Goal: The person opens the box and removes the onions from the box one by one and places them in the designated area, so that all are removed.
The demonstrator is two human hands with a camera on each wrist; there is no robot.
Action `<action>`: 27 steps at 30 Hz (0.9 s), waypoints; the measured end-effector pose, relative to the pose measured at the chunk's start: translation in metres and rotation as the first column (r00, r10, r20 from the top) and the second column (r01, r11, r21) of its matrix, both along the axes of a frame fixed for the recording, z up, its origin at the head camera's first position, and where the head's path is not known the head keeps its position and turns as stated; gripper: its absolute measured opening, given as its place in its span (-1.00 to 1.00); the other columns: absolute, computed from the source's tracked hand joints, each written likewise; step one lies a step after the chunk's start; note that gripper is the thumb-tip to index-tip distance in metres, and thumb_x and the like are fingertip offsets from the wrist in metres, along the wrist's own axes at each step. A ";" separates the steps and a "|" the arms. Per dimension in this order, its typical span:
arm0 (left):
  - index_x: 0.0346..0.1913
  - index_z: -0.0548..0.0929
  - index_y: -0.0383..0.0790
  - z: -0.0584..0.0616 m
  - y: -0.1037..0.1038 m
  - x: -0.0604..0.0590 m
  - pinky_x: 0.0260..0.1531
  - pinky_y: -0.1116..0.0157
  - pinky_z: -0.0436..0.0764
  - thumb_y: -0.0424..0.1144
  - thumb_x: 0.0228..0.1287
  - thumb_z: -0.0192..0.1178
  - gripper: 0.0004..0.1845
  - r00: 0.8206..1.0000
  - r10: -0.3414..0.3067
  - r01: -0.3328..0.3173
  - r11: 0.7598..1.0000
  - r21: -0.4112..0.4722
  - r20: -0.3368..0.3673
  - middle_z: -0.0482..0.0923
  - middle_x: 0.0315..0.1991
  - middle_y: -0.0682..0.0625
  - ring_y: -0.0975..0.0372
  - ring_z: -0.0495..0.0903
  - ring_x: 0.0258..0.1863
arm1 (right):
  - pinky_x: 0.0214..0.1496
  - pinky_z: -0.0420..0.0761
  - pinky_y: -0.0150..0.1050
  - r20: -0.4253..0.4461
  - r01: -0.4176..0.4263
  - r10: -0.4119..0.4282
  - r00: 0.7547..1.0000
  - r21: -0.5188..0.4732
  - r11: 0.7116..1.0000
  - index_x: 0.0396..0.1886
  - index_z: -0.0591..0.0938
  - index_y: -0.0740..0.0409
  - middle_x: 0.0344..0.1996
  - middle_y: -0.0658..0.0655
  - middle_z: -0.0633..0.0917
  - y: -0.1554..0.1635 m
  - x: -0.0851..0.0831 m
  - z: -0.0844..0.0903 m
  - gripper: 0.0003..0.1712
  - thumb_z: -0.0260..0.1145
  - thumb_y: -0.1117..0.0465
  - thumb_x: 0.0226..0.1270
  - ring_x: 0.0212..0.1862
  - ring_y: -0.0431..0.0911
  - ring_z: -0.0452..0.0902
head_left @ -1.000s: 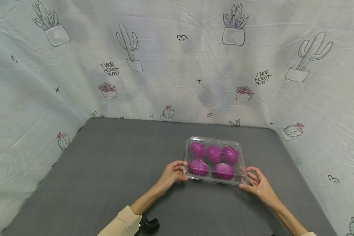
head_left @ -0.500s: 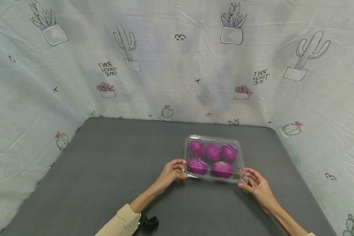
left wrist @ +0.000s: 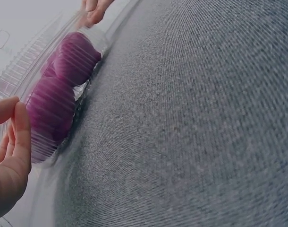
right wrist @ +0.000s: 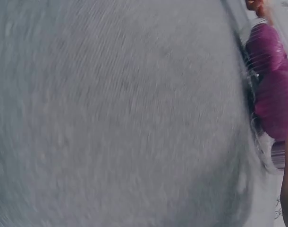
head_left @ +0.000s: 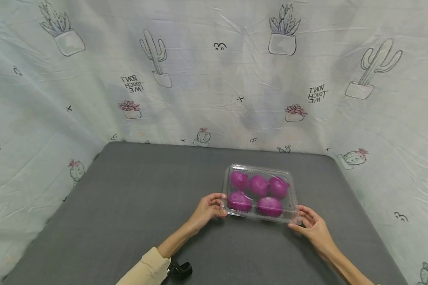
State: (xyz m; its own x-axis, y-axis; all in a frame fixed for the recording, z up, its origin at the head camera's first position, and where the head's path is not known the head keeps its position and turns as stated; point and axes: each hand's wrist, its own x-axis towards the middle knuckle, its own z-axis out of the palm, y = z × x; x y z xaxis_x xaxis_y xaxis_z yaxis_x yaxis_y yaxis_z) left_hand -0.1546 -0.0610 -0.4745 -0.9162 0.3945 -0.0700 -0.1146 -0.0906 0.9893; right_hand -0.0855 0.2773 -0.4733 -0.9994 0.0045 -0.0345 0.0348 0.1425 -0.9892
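1. One clear plastic clamshell box is lying on the grey fabric tabletop, holding five purple round fruits: three in the far row, two in the near row.
2. The left hand is pinching the box's near-left corner, its fingers curling round the rim.
3. The right hand is gripping the near-right corner with bent fingers.
4. The box is sitting between the hands, at three o'clock from the left fingers and at ten o'clock from the right fingers.

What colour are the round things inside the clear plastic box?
Purple, all five round things in the clear plastic box; the head view shows it best.
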 end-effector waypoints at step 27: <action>0.11 0.43 -0.50 -0.001 0.000 0.000 -0.45 0.41 0.55 -0.55 0.06 0.27 -0.51 1.000 -0.004 0.004 1.000 -0.023 0.001 0.48 -0.36 -0.01 0.32 0.55 -0.45 | -0.06 0.61 -0.35 0.154 0.068 -0.023 0.988 -0.296 0.953 0.06 0.44 0.18 -0.10 -0.03 0.67 -0.002 0.007 0.009 -0.63 0.24 0.44 0.29 -0.09 -0.24 0.61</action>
